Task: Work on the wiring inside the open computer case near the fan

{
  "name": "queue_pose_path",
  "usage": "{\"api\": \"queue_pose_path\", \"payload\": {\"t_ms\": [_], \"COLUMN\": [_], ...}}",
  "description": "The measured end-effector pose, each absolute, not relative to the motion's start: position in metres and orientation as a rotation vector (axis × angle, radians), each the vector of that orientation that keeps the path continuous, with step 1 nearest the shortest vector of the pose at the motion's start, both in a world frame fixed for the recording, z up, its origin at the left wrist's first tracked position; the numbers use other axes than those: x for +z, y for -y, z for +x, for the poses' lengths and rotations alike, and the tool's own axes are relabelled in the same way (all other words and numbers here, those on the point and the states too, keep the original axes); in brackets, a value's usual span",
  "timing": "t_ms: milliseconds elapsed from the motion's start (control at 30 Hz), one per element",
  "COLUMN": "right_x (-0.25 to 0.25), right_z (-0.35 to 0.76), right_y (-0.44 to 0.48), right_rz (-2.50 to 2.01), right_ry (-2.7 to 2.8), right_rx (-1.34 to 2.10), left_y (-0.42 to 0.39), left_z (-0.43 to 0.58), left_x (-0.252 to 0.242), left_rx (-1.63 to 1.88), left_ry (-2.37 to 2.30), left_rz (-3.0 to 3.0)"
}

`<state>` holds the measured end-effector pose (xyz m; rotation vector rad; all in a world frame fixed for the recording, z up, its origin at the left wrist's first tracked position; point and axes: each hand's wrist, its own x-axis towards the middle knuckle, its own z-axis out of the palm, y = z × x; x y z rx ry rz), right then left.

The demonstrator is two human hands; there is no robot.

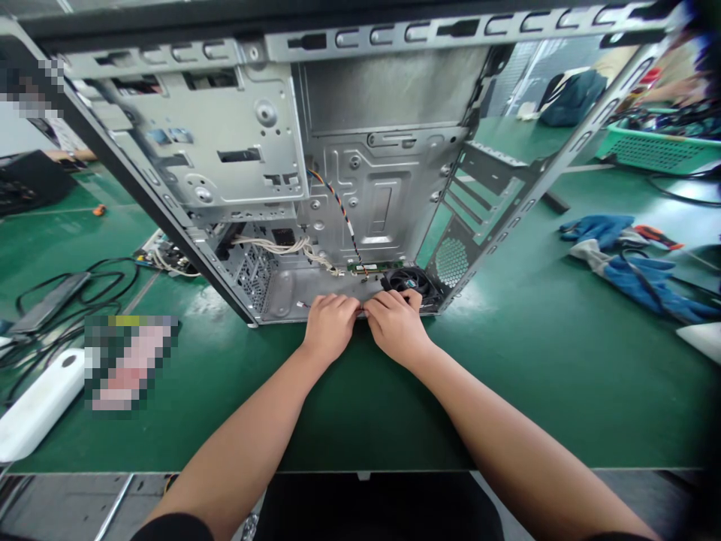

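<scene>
An open computer case [388, 191] stands on the table in front of me, its bare metal inside facing me. At its lower front edge my left hand [332, 323] and my right hand [397, 323] meet, fingers curled and pinched close together. A thin cable [361, 307] shows between the fingertips; a small white connector [300, 304] pokes out left of my left hand. Just behind my right hand sits a black cooling fan [406, 281]. A green memory stick [375, 267] lies behind the hands, and a twisted multicoloured cable [342, 207] hangs down to it.
White wires [282, 244] run inside the case at left. Blue-and-grey gloves [625, 263] and an orange-handled tool [659, 237] lie to the right, below a green basket [665, 146]. Black cables [107, 289] and a white elongated device [42, 406] occupy the left side.
</scene>
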<state>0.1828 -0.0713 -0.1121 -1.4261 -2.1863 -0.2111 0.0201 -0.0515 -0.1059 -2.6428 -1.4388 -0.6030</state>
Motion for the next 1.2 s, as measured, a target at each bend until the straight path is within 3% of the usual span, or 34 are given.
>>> {"api": "queue_pose_path", "payload": {"t_ms": [1200], "right_x": [-0.1116], "right_z": [0.1825], "right_y": [0.0711], "right_rz": [-1.429], "right_ry": [2.188], "right_rx": [-0.209], "left_y": [0.0531], "left_z": [0.0204], "left_x": [-0.1083], "left_rx": [-0.603], "left_ry": [1.445], "left_rz": [-2.601]}}
